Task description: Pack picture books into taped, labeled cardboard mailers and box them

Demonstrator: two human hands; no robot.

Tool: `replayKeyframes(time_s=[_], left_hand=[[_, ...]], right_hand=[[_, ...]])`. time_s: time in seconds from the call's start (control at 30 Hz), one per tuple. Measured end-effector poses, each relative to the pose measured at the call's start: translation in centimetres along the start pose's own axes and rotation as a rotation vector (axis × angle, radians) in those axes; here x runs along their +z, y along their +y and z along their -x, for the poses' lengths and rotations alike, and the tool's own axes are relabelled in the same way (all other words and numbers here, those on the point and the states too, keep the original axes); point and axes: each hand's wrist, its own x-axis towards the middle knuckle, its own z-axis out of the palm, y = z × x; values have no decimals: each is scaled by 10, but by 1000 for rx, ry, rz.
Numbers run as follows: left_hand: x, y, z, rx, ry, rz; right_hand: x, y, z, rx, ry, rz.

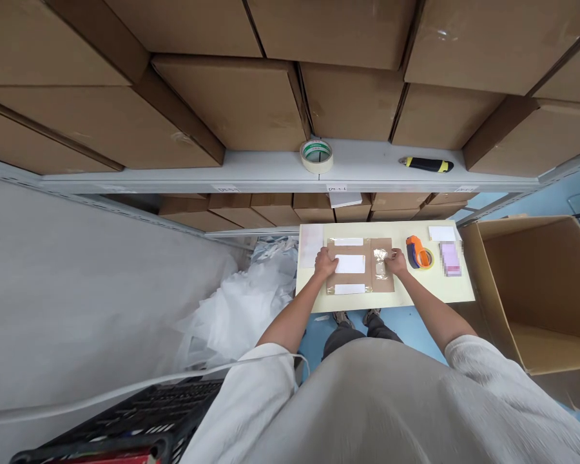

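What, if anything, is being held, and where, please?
Left hand holds the cardboard package by its left edge; right hand touches its right edge, grip unclear.

From here I see the left hand [326,263] at one side of a flat cardboard package [368,278] on the pale table [406,291], the right hand [396,261] at its other side. An orange tape dispenser [417,251] lies near the right hand; boxes [352,103] crowd the shelf [362,158] above.

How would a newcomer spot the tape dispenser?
Find the cream table, lower than the shelf. On its right half, between the right hand and the purple item, lies the tape dispenser. Its bright orange body with dark blue parts sets it apart from the brown cardboard.
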Motion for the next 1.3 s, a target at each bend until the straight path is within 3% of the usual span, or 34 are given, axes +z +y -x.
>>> replayKeyframes(time_s=[0.1,0.2,0.37,0.47,0.7,0.9,1.1,1.3], left_hand=[[-9,5,-1,-18,59,89],[-25,15,-3,23,102,183],[-55,36,0,146,169,363],[-64,42,10,210,176,444],[-58,35,39,235,109,540],[-64,36,52,226,35,541],[-65,37,64,286,-26,573],[-66,31,70,357,-130,610]], right_hand=[[-12,-10,3,126,-32,-56],[-28,-26,3,96,-59,-135],[-54,-56,1,-14,32,-247],[-65,-67,2,-56,52,-296],[-72,-75,26,-15,-51,-415],[-84,-89,40,49,-126,-424],[-93,-98,43,-7,-219,-424],[-95,-92,42,-33,-299,-418]])
